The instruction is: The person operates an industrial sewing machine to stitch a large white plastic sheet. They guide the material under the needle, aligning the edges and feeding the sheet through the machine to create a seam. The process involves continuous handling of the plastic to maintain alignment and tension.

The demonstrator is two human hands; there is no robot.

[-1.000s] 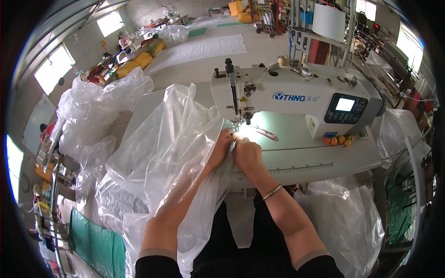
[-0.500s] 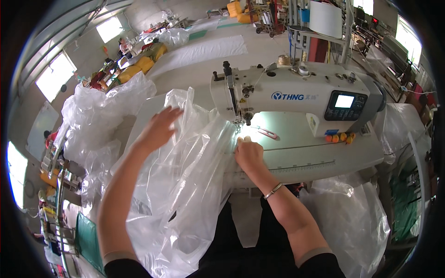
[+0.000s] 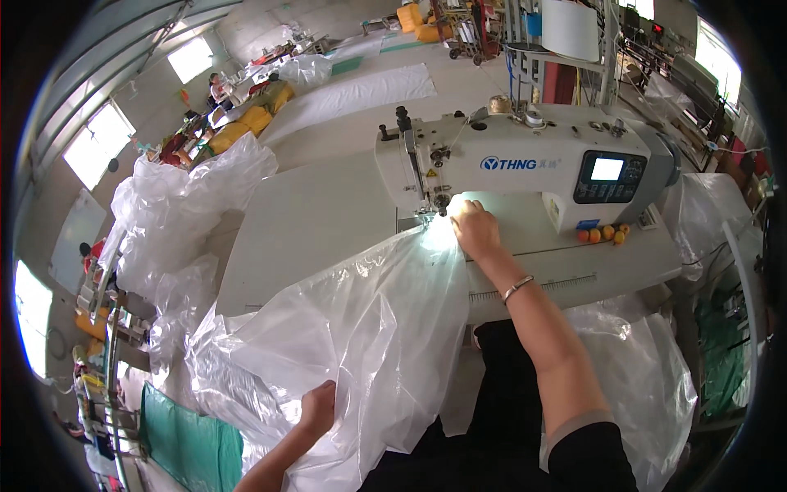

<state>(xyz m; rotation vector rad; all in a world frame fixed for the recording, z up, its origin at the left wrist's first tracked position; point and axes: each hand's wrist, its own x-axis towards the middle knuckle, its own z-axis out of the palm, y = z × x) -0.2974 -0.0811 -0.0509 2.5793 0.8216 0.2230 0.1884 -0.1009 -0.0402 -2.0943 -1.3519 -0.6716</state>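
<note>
A clear plastic sheet runs from the needle area of a white sewing machine down over the table's front edge toward my lap. Low on the left, my left hand is closed on a fold of it and draws it down. My right hand is closed just right of the needle, in the glare of the machine's lamp. Its fingertips are washed out, so what they hold cannot be made out. The small thread snips seen there earlier are hidden.
Heaped clear plastic lies left of the sewing table, and more plastic hangs to the right. Small orange fruits sit by the machine's base. A green sheet is at the lower left; a person is far behind.
My left hand has come down and toward me, now gripping the plastic and pulling it off the table's left part. My right hand has shifted up and right, over where the snips lay.
</note>
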